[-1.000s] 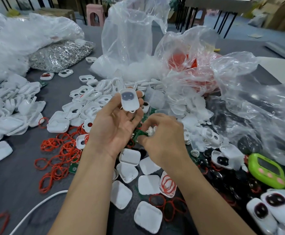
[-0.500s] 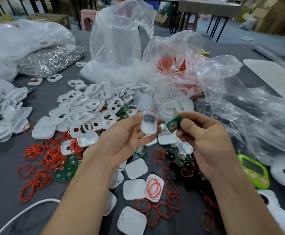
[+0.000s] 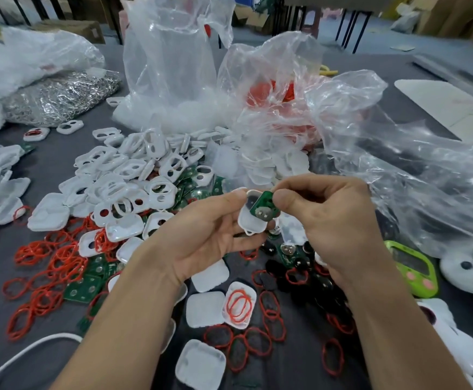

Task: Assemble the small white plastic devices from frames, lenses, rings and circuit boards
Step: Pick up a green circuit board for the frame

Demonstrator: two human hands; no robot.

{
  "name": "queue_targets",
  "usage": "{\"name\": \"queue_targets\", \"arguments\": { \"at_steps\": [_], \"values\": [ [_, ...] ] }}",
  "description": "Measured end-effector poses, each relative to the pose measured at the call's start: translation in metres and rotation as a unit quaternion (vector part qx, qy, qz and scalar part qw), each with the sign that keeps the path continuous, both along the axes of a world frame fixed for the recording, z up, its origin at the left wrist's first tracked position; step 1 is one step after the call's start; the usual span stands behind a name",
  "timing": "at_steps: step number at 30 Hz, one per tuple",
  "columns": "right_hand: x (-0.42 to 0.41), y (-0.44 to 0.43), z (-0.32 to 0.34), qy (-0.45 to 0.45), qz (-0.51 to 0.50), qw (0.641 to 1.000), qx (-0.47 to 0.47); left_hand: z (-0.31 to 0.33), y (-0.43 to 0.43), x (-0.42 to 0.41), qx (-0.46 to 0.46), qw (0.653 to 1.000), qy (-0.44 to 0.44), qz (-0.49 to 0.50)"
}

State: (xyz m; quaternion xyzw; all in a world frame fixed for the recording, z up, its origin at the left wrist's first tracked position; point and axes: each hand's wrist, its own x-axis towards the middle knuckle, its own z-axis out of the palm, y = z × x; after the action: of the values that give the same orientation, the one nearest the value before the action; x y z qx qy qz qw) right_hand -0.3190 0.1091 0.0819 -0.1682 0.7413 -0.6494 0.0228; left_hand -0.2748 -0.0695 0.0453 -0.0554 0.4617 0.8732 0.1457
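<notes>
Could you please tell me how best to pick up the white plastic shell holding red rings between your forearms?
Pinch the white rounded plastic shell across its two long side walls, coming straight down from above. It lies flat, open side up, so the raised rim is exposed; keeping it level should keep the loose red rubber rings inside.

2 forearms [image 3: 123, 319] bare; left hand [image 3: 201, 237] and right hand [image 3: 339, 223] bare too, down to the fingers [image 3: 291, 202].

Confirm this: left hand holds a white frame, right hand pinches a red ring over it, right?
Not a red ring. The head view shows the right hand pinching a green circuit board over the white frame that the left hand holds.
</notes>
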Motion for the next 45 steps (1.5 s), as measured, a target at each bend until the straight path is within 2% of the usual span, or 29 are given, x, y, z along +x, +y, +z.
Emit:
{"name": "queue_targets", "arguments": {
  "at_steps": [8,18,27,35,45],
  "values": [
    [-0.001,0.002,-0.006,0.026,0.011,0.998,0.061,0.001,0.002,-0.001,0.000,1.000,-0.002,-0.008],
    [-0.002,-0.001,-0.011,0.022,0.005,0.997,0.073,0.002,0.003,0.000,0.003,1.000,-0.003,-0.011],
    [0.002,-0.005,-0.013,0.080,-0.025,0.994,0.074,0.003,0.003,0.001,0.026,1.000,-0.004,-0.006],
    [0.005,-0.011,-0.016,0.136,-0.080,0.981,0.115,0.002,0.003,0.001,0.040,0.999,0.001,-0.003],
    [0.002,-0.011,-0.019,0.115,-0.081,0.985,0.096,0.004,0.006,0.001,0.037,0.999,-0.003,0.003]
  ]
}}
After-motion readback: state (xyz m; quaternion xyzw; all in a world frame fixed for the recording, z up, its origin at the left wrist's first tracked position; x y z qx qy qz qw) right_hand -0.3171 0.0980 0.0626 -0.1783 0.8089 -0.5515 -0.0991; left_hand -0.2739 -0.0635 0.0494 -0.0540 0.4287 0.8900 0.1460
